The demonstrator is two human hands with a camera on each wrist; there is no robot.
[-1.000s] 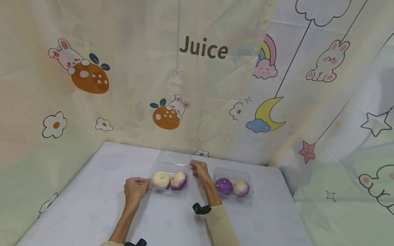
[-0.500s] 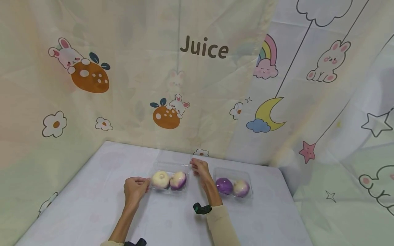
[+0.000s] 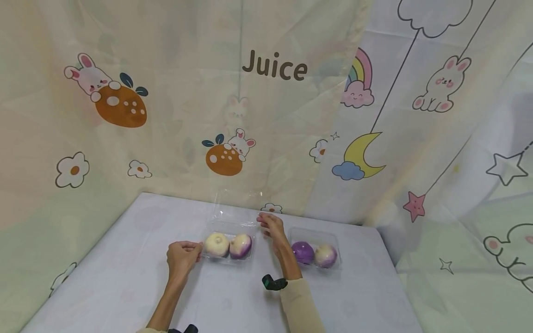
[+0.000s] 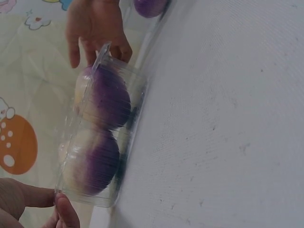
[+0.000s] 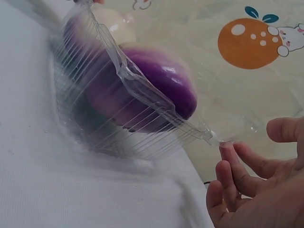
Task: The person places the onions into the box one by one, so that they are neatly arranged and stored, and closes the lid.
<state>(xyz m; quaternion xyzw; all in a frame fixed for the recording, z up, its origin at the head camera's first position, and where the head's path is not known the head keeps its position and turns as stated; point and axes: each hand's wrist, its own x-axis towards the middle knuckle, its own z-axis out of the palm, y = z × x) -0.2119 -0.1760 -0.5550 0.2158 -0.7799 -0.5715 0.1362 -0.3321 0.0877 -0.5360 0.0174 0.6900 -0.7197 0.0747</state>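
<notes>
A hinged clear plastic container (image 3: 226, 262) sits on the table with its lid (image 3: 237, 207) raised at the back. Inside are two round purple-and-white bulbs, a mostly cream one (image 3: 217, 244) and a purple-sided one (image 3: 240, 245), resembling turnips or onions. My left hand (image 3: 182, 256) pinches the container's left rim between thumb and finger. At the back right corner, my right hand (image 3: 272, 228) has its fingers extended and thumb apart. In the right wrist view, a fingertip (image 5: 227, 146) touches the clear plastic edge near the lid.
To the right stands another clear container (image 3: 339, 259) with a purple bulb (image 3: 303, 252) and a purple-and-cream one (image 3: 325, 255). A printed curtain (image 3: 175, 92) hangs behind the white-covered table (image 3: 225, 300).
The lid has tipped up from lying back near the table to standing more upright. Both hands and the bulbs stay almost where they were.
</notes>
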